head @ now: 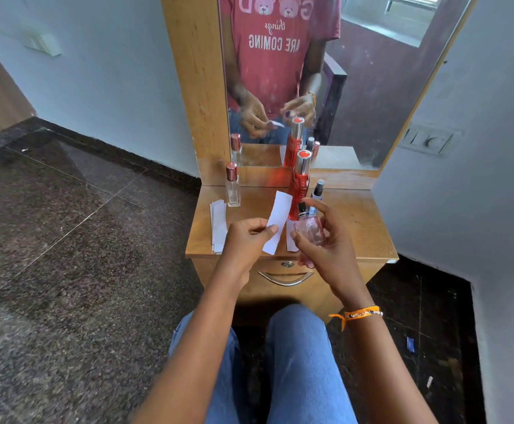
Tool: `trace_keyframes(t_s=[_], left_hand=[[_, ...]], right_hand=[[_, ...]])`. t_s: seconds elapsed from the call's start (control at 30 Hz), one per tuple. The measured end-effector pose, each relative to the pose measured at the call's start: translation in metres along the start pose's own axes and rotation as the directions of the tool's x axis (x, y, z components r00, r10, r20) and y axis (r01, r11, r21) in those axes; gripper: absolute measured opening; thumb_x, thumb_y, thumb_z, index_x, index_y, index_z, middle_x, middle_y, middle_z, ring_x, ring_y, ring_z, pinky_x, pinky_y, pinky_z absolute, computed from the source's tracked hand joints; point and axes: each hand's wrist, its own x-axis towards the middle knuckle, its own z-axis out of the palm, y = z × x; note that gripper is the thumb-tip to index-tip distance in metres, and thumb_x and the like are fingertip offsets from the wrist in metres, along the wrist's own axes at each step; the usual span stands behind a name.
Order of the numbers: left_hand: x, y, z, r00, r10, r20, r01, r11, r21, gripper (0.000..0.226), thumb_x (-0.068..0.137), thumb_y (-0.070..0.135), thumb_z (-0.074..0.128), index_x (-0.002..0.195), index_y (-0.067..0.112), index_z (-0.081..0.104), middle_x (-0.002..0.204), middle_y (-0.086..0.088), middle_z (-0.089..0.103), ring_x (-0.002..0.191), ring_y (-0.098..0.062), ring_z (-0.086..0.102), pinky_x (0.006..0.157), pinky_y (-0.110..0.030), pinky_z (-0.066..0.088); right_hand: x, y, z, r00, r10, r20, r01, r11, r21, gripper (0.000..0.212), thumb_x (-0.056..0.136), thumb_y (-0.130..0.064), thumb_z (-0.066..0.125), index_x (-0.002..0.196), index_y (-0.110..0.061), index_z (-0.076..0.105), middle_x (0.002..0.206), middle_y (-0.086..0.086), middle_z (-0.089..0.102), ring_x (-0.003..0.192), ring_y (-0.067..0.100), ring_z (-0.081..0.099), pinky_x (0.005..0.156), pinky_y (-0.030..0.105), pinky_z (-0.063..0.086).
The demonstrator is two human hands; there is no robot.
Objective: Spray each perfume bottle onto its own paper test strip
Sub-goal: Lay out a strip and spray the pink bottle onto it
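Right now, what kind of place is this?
Likely a bedroom or dressing corner at home: a wooden dressing table with a drawer, a tall mirror above it, and perfume bottles standing on top.

both arms are showing bare to the elbow, no sleeves reaching the forearms. the right wrist is wearing an orange thread bracelet (360, 313) with a loose knotted tail and small beads. light blue jeans (298, 362) are covering both legs. in the mirror, a red t-shirt (275, 41) is showing white lettering and two pink bear faces.
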Motion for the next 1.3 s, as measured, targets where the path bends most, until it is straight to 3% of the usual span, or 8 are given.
trace_keyframes(t_s=[0.1,0.2,0.47,0.67,0.8,0.9,1.1,1.3], left_hand=[[-0.004,-0.001,-0.002,0.990,0.000,0.143,0.002,1.000,-0.014,0.023,0.087,0.002,0.059,0.098,0.021,0.067,0.085,0.002,0.066,0.085,-0.012,0.058,0.075,-0.021,0.045],[-0.005,-0.001,-0.001,0.967,-0.030,0.253,0.029,1.000,0.009,0.036,0.086,0.001,0.058,0.112,0.025,0.059,0.096,0.001,0.065,0.094,-0.012,0.060,0.078,-0.023,0.045],[-0.003,-0.002,0.003,0.997,0.059,0.053,-0.060,0.998,0.014,0.010,0.086,0.011,0.063,0.082,0.020,0.066,0.083,0.001,0.068,0.083,-0.015,0.062,0.077,-0.029,0.049],[-0.001,-0.002,0.000,0.996,-0.029,-0.086,0.025,0.999,-0.047,0.009,0.082,0.007,0.067,0.089,0.014,0.068,0.080,0.003,0.067,0.075,-0.008,0.060,0.062,-0.019,0.044],[-0.002,0.000,0.001,0.996,-0.061,-0.064,0.056,0.996,-0.073,0.012,0.083,0.007,0.066,0.093,0.015,0.067,0.084,0.003,0.068,0.079,-0.010,0.062,0.063,-0.022,0.047],[-0.002,0.002,0.001,0.996,-0.068,-0.055,0.063,0.995,-0.083,0.015,0.084,0.007,0.065,0.098,0.012,0.068,0.087,0.000,0.068,0.078,-0.010,0.062,0.062,-0.021,0.048],[-0.001,0.001,0.000,0.995,-0.075,-0.062,0.072,0.996,-0.059,0.020,0.084,0.009,0.066,0.104,0.010,0.067,0.089,0.001,0.067,0.078,-0.006,0.062,0.058,-0.018,0.046],[0.002,-0.002,0.000,0.994,-0.063,-0.087,0.062,0.998,-0.020,0.019,0.082,0.010,0.068,0.101,0.012,0.068,0.084,0.006,0.066,0.079,-0.005,0.061,0.060,-0.016,0.048]], right_hand=[[0.008,0.003,0.000,1.000,-0.027,-0.007,0.027,0.998,-0.058,0.051,0.084,-0.004,0.066,0.125,-0.028,0.051,0.097,0.008,0.064,0.062,0.014,0.061,0.054,0.035,0.055],[0.016,0.007,0.001,0.998,-0.055,0.012,0.056,0.989,-0.134,0.049,0.081,-0.014,0.066,0.124,-0.033,0.052,0.111,0.001,0.064,0.081,0.015,0.057,0.076,0.039,0.053],[0.016,0.001,0.006,0.990,-0.078,0.115,0.094,0.986,-0.135,0.050,0.081,-0.002,0.068,0.126,-0.019,0.054,0.120,0.001,0.060,0.103,0.012,0.060,0.089,0.032,0.052],[0.015,-0.001,0.002,0.971,-0.215,0.101,0.236,0.832,-0.502,0.058,0.073,-0.012,0.075,0.124,-0.029,0.054,0.116,-0.008,0.058,0.087,-0.002,0.053,0.072,0.019,0.045],[0.020,-0.002,0.004,0.958,-0.216,0.186,0.278,0.563,-0.778,0.057,0.075,-0.027,0.073,0.126,-0.031,0.048,0.121,-0.005,0.054,0.089,0.021,0.062,0.062,0.038,0.054],[0.025,-0.001,0.005,0.950,-0.206,0.236,0.303,0.410,-0.860,0.056,0.078,-0.028,0.071,0.129,-0.027,0.047,0.123,0.000,0.054,0.082,0.028,0.064,0.054,0.036,0.053],[0.026,-0.001,0.003,0.958,-0.168,0.232,0.280,0.384,-0.880,0.059,0.078,-0.025,0.071,0.131,-0.024,0.045,0.126,0.000,0.053,0.084,0.028,0.064,0.056,0.036,0.054],[0.020,-0.006,0.004,0.965,-0.202,0.169,0.248,0.477,-0.843,0.058,0.076,-0.017,0.070,0.130,-0.021,0.048,0.127,0.003,0.053,0.084,0.031,0.063,0.056,0.034,0.051]])
